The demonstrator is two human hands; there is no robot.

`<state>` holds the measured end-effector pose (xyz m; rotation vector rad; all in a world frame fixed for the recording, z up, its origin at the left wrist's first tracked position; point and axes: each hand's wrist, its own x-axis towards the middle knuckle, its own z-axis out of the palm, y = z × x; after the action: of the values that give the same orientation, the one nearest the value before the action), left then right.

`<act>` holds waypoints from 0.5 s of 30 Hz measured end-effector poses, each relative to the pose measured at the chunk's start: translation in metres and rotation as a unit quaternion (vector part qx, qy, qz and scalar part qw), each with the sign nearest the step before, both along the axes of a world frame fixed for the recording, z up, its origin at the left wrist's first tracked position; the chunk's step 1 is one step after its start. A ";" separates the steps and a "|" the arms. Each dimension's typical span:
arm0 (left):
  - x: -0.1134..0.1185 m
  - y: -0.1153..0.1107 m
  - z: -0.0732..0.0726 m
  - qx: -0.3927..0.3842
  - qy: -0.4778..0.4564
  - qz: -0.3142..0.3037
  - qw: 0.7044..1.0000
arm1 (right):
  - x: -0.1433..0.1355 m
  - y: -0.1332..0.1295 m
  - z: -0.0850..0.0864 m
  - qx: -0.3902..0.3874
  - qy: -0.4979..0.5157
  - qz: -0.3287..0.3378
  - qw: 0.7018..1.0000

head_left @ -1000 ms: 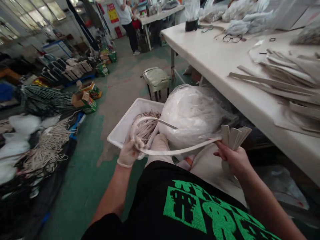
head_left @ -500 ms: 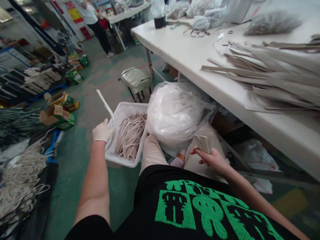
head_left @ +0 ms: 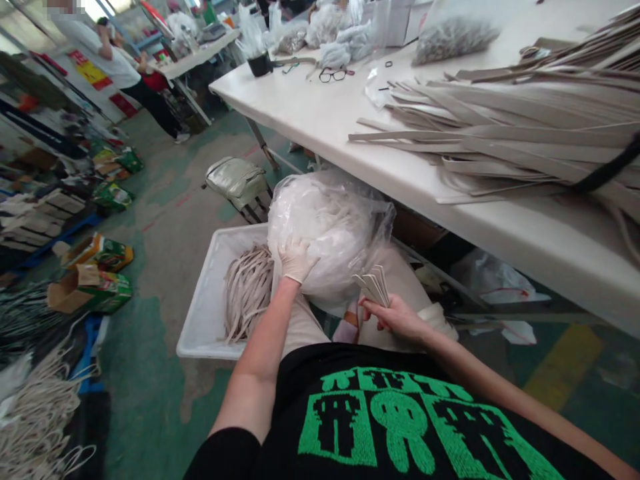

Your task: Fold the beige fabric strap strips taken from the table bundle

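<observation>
My left hand [head_left: 296, 259], in a white glove, rests on a clear plastic bag [head_left: 330, 223] stuffed with white cord, fingers spread over its lower left side. My right hand [head_left: 395, 315] is bare and grips a small fanned stack of beige card strips [head_left: 373, 285] just right of the bag. A white plastic bin [head_left: 205, 313] on the floor to the left holds several beige flat rope handles [head_left: 247, 290].
A long white table [head_left: 325, 117] runs along the right with piles of folded paper strips [head_left: 505, 133], glasses [head_left: 333, 74] and bags. A padded stool [head_left: 237, 180] stands beyond the bin. Boxes and rope bundles [head_left: 35, 413] crowd the floor at left. A person [head_left: 120, 70] stands far back.
My left hand let go of the long white strip by the bin and moved right onto the plastic bag. The right hand kept its card strips. The view swung toward the table.
</observation>
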<state>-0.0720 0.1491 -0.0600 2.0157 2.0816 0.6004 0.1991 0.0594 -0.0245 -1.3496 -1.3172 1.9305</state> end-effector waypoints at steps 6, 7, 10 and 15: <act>0.008 0.038 -0.029 -0.043 0.098 0.042 0.993 | 0.000 -0.001 -0.017 -0.011 0.003 0.001 1.000; 0.009 0.042 -0.032 -0.063 0.118 0.049 0.990 | -0.001 0.000 -0.018 -0.012 0.004 0.003 1.000; 0.011 0.048 -0.038 -0.110 0.141 0.067 0.982 | -0.002 0.003 -0.021 -0.015 0.014 0.003 1.000; -0.001 0.038 -0.027 -0.039 0.132 0.066 0.988 | 0.002 0.003 -0.023 -0.012 0.033 0.002 0.999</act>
<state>-0.0732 0.1872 -0.0874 2.0213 2.3619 0.2775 0.2015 0.0621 -0.0472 -1.2836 -1.2692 1.9825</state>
